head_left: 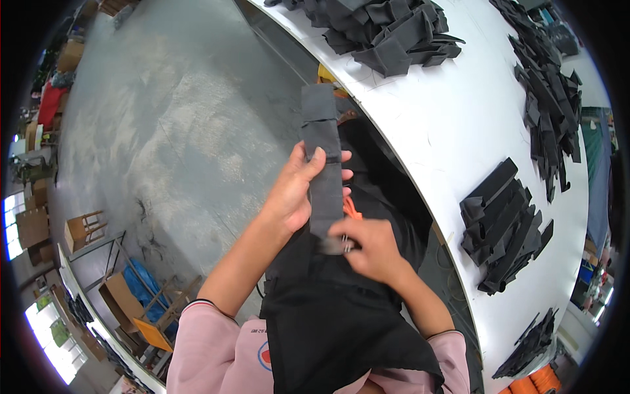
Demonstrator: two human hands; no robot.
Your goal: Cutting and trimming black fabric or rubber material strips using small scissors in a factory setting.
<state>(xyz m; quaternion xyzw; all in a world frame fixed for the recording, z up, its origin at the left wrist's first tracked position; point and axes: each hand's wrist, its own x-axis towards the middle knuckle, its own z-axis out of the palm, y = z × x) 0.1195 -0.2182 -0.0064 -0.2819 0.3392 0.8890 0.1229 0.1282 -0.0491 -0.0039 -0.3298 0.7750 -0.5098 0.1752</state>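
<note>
A long dark grey fabric strip, folded over in places, hangs in front of my body. My left hand is closed around its middle, thumb on top and fingertips showing past the right edge. At the strip's lower end my right hand is closed on small metal snips, their blades smeared by motion. Whether the blades touch the fabric I cannot tell. A loop of orange cord shows just above my right hand. Beneath both hands lies the black apron I wear.
On my right curves a white table. It carries a large pile of dark fabric pieces, a long row of them and a smaller stack. Orange thread spools stand at the lower right. A wooden stool is far left.
</note>
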